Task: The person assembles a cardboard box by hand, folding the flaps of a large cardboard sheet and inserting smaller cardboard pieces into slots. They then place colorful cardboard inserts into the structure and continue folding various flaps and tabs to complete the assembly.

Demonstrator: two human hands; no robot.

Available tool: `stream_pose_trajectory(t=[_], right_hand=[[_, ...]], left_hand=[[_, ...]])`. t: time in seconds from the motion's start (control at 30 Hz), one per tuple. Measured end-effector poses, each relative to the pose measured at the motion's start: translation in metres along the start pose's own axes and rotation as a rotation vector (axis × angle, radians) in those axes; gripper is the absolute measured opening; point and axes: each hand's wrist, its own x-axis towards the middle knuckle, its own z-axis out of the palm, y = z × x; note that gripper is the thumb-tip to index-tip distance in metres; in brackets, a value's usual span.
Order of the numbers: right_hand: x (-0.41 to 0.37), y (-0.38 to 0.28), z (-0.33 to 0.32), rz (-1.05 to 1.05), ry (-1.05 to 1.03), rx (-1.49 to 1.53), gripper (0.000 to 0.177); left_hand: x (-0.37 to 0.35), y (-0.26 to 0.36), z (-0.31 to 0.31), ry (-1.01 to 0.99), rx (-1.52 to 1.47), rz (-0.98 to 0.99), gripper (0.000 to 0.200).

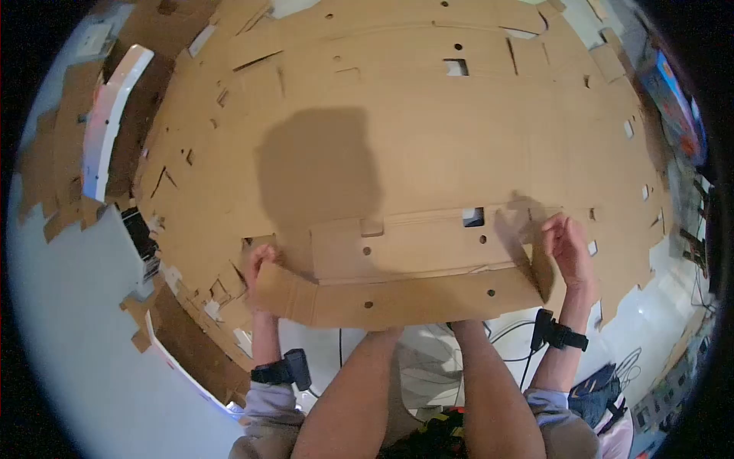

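Note:
A large flat cardboard sheet (pixel 428 153) with cut slots and small round holes spreads out before me. Along its near edge, a long cardboard flap (pixel 420 298) is folded up and stands tilted, its two ends bent inward. At the flap's left end, my left hand (pixel 262 265) has its fingers closed around the edge, partly hidden behind the board. My right hand (pixel 568 243) is at the opposite end, with curled fingers against the upturned right edge. Both wrists carry black straps with small devices.
Two printed boxes or panels lie at the left, one a long white-and-pink panel (pixel 115 122). A blue box (pixel 673 107) stands at the far right. Cables (pixel 512 336) run over the white floor between my legs and right arm. Dark cloth (pixel 596 398) lies at lower right.

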Motion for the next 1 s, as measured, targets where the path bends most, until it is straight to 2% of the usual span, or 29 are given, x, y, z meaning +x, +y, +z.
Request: stream_pose_trajectory(t=[0.07, 0.17, 0.2, 0.23, 0.3, 0.37, 0.47, 0.57, 0.6, 0.67, 0.73, 0.77, 0.8, 0.87, 0.93, 1.0], right_hand=[[0.01, 0.022, -0.014, -0.062, 0.493, -0.222, 0.04], [-0.001, 0.066, -0.04, -0.097, 0.751, -0.187, 0.025], [-0.007, 0.083, -0.058, -0.125, 0.702, -0.192, 0.017], [-0.011, 0.089, -0.062, -0.143, 0.698, -0.167, 0.017], [-0.015, 0.098, -0.066, -0.204, 0.719, -0.071, 0.018], [-0.014, 0.094, -0.054, -0.28, 0.732, 0.016, 0.019], [-0.002, 0.081, -0.034, -0.392, 0.728, 0.108, 0.022], [0.017, 0.069, -0.032, -0.392, 0.589, 0.085, 0.029], [0.027, 0.063, -0.036, -0.385, 0.532, 0.064, 0.032], [0.047, 0.043, -0.032, -0.129, 0.817, -0.24, 0.037], [0.057, 0.01, -0.028, -0.008, 0.754, -0.592, 0.044], [0.038, -0.008, -0.041, 0.011, 0.703, -0.451, 0.047], [0.077, 0.004, -0.033, -0.009, 0.725, -0.596, 0.052], [0.08, -0.021, -0.018, -0.033, 0.736, -0.931, 0.065], [0.08, -0.026, -0.017, -0.055, 0.818, -1.087, 0.079], [0.074, -0.028, -0.024, -0.08, 0.882, -1.227, 0.094]], left_hand=[[-0.021, 0.004, 0.037, 0.178, -0.203, -0.161, 0.017], [-0.009, -0.022, 0.006, 0.081, -0.496, -0.299, 0.024], [-0.001, -0.038, -0.005, 0.138, -0.434, -0.244, 0.024], [0.006, -0.048, -0.009, 0.193, -0.37, -0.191, 0.025], [0.009, -0.058, -0.016, 0.182, -0.361, -0.031, 0.028], [-0.007, -0.019, 0.0, 0.056, -0.464, 0.189, 0.032], [-0.023, 0.038, 0.032, 0.014, 0.002, 0.15, 0.043], [0.032, 0.013, 0.018, -0.057, 0.223, 0.331, 0.047], [0.045, 0.018, 0.019, -0.016, 0.38, 0.306, 0.046], [0.067, 0.027, 0.033, 0.011, 0.676, 0.237, 0.044], [0.093, 0.016, 0.046, 0.022, 0.704, 0.286, 0.048], [0.089, 0.028, 0.062, 0.039, 0.834, 0.335, 0.052], [0.086, 0.036, 0.073, 0.056, 0.96, 0.391, 0.056], [0.12, 0.014, 0.048, 0.059, 0.863, 0.466, 0.073], [0.121, 0.013, 0.045, 0.232, 1.172, 0.457, 0.089], [0.123, 0.021, 0.043, 0.217, 1.186, 0.434, 0.094]])
